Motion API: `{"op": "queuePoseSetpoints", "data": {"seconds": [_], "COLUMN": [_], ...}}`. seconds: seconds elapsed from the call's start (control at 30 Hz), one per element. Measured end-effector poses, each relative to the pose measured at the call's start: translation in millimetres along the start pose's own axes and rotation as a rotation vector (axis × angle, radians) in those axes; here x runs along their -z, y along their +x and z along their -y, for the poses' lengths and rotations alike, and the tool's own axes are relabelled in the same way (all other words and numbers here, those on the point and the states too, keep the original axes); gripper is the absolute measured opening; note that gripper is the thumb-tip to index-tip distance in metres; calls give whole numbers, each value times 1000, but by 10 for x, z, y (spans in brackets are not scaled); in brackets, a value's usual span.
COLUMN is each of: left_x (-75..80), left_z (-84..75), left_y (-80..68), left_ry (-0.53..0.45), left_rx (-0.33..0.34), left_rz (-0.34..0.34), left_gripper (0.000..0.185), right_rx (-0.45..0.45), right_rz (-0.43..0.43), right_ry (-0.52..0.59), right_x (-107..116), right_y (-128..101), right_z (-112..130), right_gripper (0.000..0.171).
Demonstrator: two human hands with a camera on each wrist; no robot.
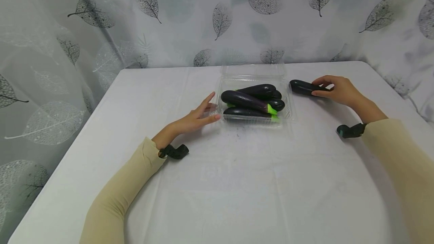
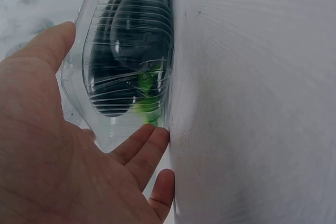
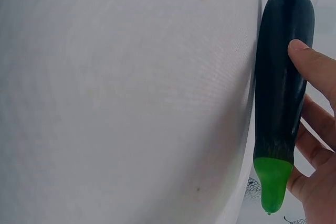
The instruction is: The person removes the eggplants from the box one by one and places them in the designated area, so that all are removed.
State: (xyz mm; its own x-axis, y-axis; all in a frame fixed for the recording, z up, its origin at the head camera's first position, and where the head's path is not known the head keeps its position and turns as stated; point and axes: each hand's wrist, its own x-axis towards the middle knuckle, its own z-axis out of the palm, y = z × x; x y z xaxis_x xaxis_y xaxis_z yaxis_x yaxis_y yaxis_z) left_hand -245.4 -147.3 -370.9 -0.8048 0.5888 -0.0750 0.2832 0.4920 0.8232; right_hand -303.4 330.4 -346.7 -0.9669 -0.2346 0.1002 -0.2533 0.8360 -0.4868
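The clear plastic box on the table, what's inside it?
The clear box holds dark eggplants with green stems, piled up. Four show; any beneath are hidden.

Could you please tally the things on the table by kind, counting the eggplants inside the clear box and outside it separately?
Eggplants in the box: 4
Eggplants outside it, gripped by the right hand: 1
Clear box, touched by the left hand: 1
Total: 6 things
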Motion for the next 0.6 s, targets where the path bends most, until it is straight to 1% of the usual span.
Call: {"op": "queuePoseSetpoints", "data": {"seconds": [0.27,0.6], "left_x": [-1,0], "left_z": [-6,-4], "left_y": [-5,2], "left_ry": [1,-3], "left_rx": [0,-3], "left_rz": [-6,-4], "left_gripper": [83,84], "right_rx": [-3,26], "right_rz": [9,18], "right_ry": [-9,-28], "right_x": [12,3], "right_y": [10,15], "right_z": [10,8], "right_gripper": [47,45]}}
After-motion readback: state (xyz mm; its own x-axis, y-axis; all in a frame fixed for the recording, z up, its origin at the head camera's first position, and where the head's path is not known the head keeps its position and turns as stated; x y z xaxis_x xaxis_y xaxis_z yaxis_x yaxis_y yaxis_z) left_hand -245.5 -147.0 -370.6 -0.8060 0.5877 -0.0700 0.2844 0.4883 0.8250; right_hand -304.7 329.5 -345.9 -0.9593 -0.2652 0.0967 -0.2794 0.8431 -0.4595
